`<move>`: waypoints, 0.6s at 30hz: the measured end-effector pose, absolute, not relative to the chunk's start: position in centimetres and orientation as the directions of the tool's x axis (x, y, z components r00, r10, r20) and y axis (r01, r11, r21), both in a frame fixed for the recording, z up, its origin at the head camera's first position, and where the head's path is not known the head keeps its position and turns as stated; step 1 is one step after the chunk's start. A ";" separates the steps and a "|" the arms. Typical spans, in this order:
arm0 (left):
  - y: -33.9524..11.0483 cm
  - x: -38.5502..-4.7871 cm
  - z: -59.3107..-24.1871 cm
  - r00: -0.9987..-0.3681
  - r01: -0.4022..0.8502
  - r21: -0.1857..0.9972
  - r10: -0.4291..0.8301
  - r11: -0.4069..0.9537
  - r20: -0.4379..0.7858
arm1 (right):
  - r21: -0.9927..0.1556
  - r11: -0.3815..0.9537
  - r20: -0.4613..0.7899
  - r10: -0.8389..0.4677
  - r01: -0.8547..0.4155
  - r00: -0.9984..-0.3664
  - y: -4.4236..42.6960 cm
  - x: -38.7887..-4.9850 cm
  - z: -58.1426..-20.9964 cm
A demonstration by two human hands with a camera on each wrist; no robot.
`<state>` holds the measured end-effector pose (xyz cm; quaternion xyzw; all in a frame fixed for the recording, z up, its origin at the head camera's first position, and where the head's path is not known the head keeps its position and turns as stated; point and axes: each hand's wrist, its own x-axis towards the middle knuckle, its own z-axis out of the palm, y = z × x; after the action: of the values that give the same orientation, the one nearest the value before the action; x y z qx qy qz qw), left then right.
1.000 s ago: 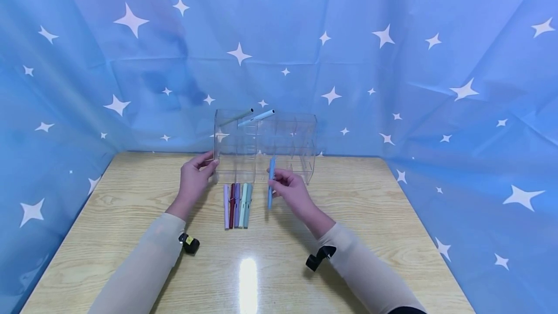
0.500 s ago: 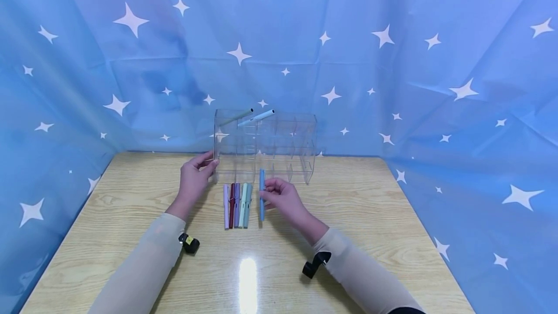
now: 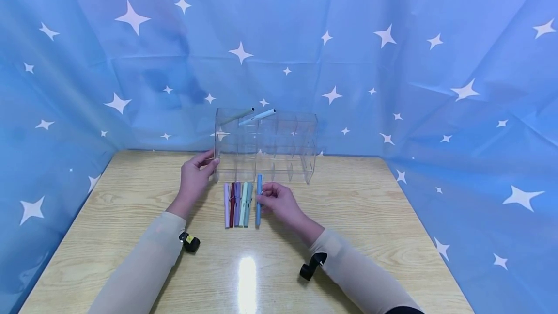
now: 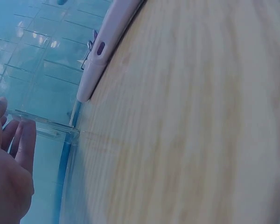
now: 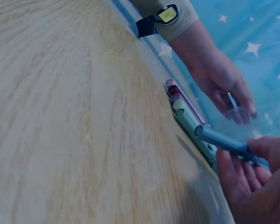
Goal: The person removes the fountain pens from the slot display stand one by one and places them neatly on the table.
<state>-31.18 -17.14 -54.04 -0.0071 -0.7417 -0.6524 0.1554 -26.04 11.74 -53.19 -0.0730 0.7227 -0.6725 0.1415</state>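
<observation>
A clear divided organizer stands at the back of the table, with a dark green pen and a light blue pen leaning out of its top. The left hand grips the organizer's left side wall, thumb in front. Between thumb and fingers, the right hand pinches a blue pen, just right of a row of several pens. That row runs from a lilac pen past a dark red pen to a teal pen. In the right wrist view the blue pen is above the table.
The wooden table reaches back to a blue curtain with white stars. Both forearms come in from the front edge, each with a black camera at the wrist. The row of pens lies directly in front of the organizer.
The right hand has moved left and toward the front with the blue pen, from before the organizer's middle to beside the pen row. The left hand has stayed on the organizer.
</observation>
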 end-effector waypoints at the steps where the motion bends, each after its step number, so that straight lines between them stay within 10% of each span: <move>1: -17.1 -31.2 -54.0 -0.952 0.212 0.966 -0.192 0.150 0.239 | -0.993 0.080 -0.107 -0.295 0.088 -0.949 11.7 -26.0 -53.3; 18: -17.2 -31.2 -54.0 -0.948 0.220 0.961 -0.196 0.166 0.251 | -0.971 0.217 -0.156 -0.258 0.100 -0.954 10.7 -26.1 -53.3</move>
<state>-31.15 -17.16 -53.97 -0.0079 -0.7464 -0.6457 0.1611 -26.13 10.68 -53.33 -0.0515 0.7669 -0.6234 0.1434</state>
